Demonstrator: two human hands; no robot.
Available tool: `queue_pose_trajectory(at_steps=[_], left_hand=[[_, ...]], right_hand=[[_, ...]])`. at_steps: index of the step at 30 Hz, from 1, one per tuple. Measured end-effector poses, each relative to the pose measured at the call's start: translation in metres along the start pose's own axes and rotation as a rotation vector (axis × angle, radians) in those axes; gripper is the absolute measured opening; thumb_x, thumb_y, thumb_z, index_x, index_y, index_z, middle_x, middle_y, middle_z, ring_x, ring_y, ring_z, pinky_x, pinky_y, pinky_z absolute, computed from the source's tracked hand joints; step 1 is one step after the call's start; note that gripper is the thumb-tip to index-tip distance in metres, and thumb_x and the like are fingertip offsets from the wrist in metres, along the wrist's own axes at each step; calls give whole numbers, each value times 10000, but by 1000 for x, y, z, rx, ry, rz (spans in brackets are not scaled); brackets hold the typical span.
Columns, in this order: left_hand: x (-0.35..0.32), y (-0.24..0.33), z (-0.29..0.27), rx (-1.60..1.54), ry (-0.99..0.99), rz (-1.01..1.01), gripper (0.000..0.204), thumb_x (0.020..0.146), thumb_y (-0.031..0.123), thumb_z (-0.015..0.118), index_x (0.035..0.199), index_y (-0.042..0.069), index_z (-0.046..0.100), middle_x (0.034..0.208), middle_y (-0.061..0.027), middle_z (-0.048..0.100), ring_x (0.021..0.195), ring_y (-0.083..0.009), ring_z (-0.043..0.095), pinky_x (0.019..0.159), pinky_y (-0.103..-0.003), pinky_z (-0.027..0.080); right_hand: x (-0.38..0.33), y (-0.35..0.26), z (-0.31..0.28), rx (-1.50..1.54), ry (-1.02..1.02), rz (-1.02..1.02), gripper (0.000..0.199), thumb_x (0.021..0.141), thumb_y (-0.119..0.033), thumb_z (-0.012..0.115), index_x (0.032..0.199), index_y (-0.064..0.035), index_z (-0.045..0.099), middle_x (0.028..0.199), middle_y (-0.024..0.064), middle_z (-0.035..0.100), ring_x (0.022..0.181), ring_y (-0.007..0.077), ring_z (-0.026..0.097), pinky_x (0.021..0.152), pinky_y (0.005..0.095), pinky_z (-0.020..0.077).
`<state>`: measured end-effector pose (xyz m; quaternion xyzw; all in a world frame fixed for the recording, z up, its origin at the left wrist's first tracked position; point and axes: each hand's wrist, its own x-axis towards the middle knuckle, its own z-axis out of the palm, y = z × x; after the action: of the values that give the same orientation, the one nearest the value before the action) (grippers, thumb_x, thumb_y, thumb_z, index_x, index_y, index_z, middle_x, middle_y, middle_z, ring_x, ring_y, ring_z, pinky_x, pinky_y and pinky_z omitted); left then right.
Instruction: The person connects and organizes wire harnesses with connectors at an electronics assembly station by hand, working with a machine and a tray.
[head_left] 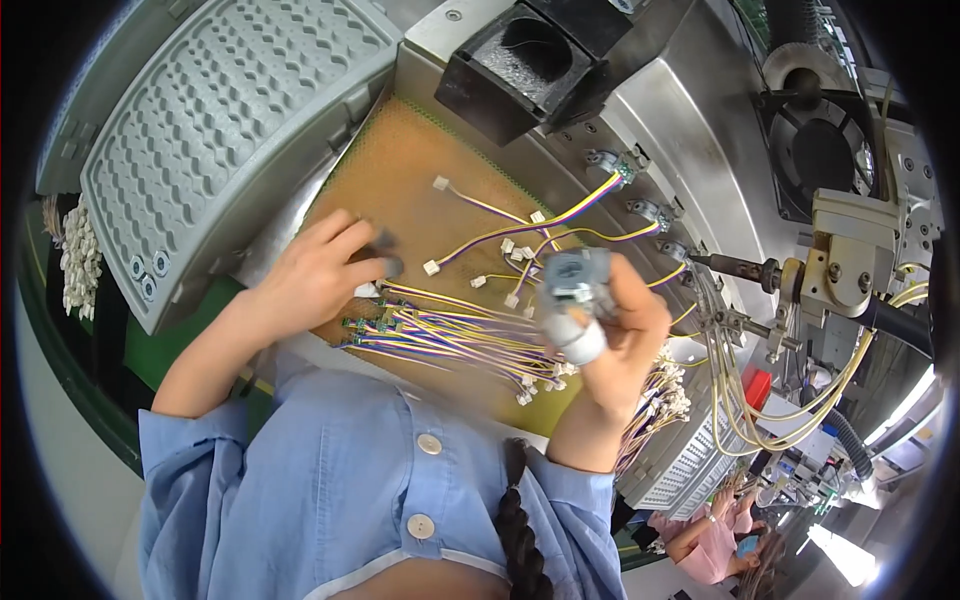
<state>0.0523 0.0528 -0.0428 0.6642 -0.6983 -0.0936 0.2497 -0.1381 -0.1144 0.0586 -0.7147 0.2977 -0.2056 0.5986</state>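
Observation:
My right hand (630, 335) is raised over the right side of the mat and pinches a small grey round plastic part (578, 268), slightly blurred. White tape wraps one of its fingers. My left hand (318, 272) hovers low at the mat's left side, its dark-capped fingertips apart and blurred, with nothing visible between them. Just beside it are the small green boards (380, 322) at the ends of a bundle of yellow, purple and white wires (460, 335). White connectors (540, 378) finish the bundle's other end. More wires with white connectors (432, 267) lie beyond.
A grey dimpled tray (240, 130) stands at the left. A black box-shaped nozzle (530, 60) overhangs the brown mat (400, 150). Along the metal machine, grey parts (650, 212) sit in holders with wires attached. A soldering-iron-like tool (740, 268) points in from the right. Another person (705, 545) sits farther off.

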Motion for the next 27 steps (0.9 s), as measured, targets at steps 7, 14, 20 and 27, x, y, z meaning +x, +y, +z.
queue_pose_trajectory(at_steps=[7, 14, 20, 27], left_hand=[[12, 2, 2, -47, 137, -121, 231, 544, 1, 610, 768, 32, 560, 844, -98, 539, 746, -263, 534, 634, -345, 448], [40, 30, -14, -606, 279, -353, 163, 717, 17, 630, 877, -3, 604, 728, -108, 600, 628, -226, 590, 576, -276, 451], [36, 37, -28, -674, 205, -354, 137, 696, 40, 661, 819, -12, 630, 665, -82, 598, 555, -157, 571, 511, -248, 423], [34, 34, -33, -851, 6, -479, 106, 728, -27, 627, 834, -36, 621, 679, -46, 606, 545, -66, 517, 479, -217, 384]], right_hand=[[4, 8, 17, -223, -9, -168, 244, 675, -162, 755, 782, -7, 601, 659, 71, 621, 606, 117, 633, 566, 241, 486], [1, 14, 15, -100, -24, -75, 376, 682, -229, 755, 963, -30, 603, 820, 35, 640, 735, 107, 607, 684, 245, 483], [5, 23, 12, -18, -118, -37, 412, 710, -243, 746, 1003, -26, 556, 850, 73, 614, 721, 170, 605, 644, 274, 477], [12, 25, -1, -92, -187, -151, 455, 655, -224, 781, 981, -4, 553, 905, 128, 597, 767, 252, 610, 679, 313, 481]])
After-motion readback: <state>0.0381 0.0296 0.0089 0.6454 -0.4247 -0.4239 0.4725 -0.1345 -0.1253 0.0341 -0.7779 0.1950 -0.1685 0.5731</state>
